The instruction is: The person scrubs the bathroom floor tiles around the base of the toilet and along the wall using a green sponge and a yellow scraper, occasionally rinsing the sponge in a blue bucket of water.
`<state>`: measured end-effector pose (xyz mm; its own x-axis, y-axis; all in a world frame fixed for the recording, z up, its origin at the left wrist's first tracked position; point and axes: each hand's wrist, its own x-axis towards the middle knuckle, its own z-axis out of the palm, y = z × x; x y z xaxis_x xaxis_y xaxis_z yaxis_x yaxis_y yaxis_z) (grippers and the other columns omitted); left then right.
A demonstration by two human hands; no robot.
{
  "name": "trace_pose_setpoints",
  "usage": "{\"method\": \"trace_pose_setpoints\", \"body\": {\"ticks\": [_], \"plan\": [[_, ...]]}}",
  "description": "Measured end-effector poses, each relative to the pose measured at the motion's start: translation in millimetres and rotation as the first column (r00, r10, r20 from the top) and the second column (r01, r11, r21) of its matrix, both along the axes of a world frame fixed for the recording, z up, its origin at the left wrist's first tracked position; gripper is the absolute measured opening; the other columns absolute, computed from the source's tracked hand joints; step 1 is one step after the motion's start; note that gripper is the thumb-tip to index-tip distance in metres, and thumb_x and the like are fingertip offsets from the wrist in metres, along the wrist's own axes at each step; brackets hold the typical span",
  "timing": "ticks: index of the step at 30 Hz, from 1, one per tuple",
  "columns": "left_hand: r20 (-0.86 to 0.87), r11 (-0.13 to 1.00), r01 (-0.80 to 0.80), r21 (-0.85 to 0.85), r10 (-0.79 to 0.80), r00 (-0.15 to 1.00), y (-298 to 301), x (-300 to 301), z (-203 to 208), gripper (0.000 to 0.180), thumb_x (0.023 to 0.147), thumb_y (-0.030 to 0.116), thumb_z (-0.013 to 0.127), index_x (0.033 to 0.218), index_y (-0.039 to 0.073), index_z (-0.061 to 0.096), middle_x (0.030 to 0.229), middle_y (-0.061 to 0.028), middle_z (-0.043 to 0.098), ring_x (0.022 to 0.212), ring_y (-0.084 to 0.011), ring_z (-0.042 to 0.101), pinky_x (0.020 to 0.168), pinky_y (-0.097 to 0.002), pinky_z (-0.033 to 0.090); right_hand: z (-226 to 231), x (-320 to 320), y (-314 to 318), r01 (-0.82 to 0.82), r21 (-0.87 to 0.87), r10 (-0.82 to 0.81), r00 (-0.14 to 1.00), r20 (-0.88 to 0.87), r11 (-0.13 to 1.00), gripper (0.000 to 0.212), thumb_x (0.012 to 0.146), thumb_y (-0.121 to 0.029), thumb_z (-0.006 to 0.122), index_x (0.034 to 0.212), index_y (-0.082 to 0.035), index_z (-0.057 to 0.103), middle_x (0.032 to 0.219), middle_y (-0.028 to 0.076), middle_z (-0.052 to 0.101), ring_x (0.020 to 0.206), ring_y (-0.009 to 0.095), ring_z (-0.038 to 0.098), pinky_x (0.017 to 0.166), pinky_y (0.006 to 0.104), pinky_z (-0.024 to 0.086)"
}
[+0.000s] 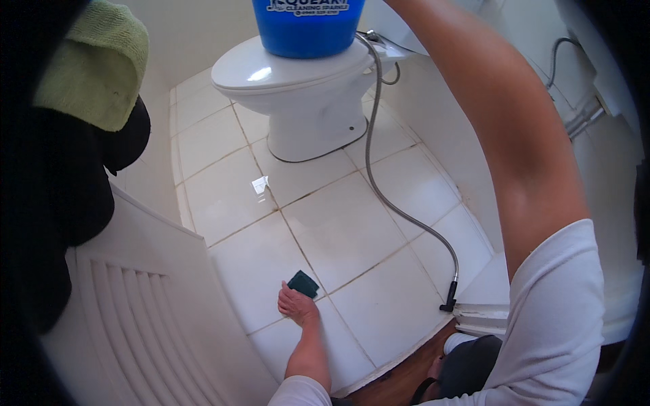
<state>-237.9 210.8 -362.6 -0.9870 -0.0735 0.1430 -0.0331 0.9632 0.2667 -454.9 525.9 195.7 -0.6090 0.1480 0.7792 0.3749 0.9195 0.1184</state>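
Note:
My left hand (298,306) is down at the white tiled floor (342,230), its fingers closed on a dark green scouring pad (303,284). The pad rests on a tile beside a grout line where several tiles meet. My right arm reaches up along the right side and leaves the picture at the top edge, so its hand is hidden from view. Near where that arm leaves the picture, a blue bucket (308,30) stands on the closed lid of a white toilet (237,68).
A grey metal hose (372,166) runs down to a black spray head (449,298) on the floor at the right. At the left, a white louvred door (135,298) has dark cloth and a green towel (101,68) over it. Brown wooden flooring (399,379) borders the tiles.

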Motion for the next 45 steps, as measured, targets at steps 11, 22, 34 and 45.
{"method": "trace_pose_setpoints", "body": {"ticks": [11,22,34,45], "plan": [[0.07,1.0,-0.007,0.021,0.006,0.998,-6.4,-1.1,-0.4,0.038,0.089,0.014,0.049,0.126,0.015,0.044,0.115,-0.0057,0.049,0.108,-0.0239,0.046,0.096,-0.0412,0.031,14.5,-3.2,8.2,-0.088,0.118,0.075,0.991,0.107,0.989,0.065,0.081,-0.064,0.051,0.076,-0.002,0.069,0.073,0.015,0.068,0.072,0.029,0.067,0.07,0.0391,0.053],[-0.017,1.0,0.017,0.014,-0.017,1.0,-12.6,-2.1,1.5,0.036,0.09,0.017,0.05,0.126,0.014,0.046,0.114,-0.0062,0.051,0.107,-0.0237,0.047,0.093,-0.0397,0.034,40.8,168.6,-16.8,-0.061,-0.147,0.093,0.97,0.223,0.987,0.068,0.077,-0.064,0.059,0.059,0.002,0.066,0.054,0.012,0.062,0.043,0.019,0.06,0.042,0.0305,0.047],[0.333,0.959,0.064,0.275,-0.157,0.93,-64.3,-15.0,12.8,0.038,0.086,0.013,0.059,0.122,0.01,0.046,0.121,-0.0117,0.05,0.114,-0.0302,0.046,0.093,-0.0449,0.039,-159.2,297.8,59.5,0.01,0.149,-0.09,0.833,0.545,0.989,0.076,0.083,-0.069,0.04,0.053,-0.003,0.061,0.056,0.017,0.06,0.051,0.032,0.061,0.048,0.0389,0.049],[0.072,0.917,0.184,0.354,-0.223,0.972,-58.5,3.1,5.4,0.028,0.084,0.009,0.055,0.111,0.002,0.051,0.11,-0.0159,0.054,0.102,-0.0351,0.05,0.09,-0.0443,0.039,-298.5,407.4,92.4,0.257,0.09,-0.264,0.804,0.533,0.962,0.055,0.079,-0.061,0.053,0.059,-0.01,0.06,0.063,0.006,0.06,0.061,0.02,0.059,0.052,0.0322,0.047]]}}
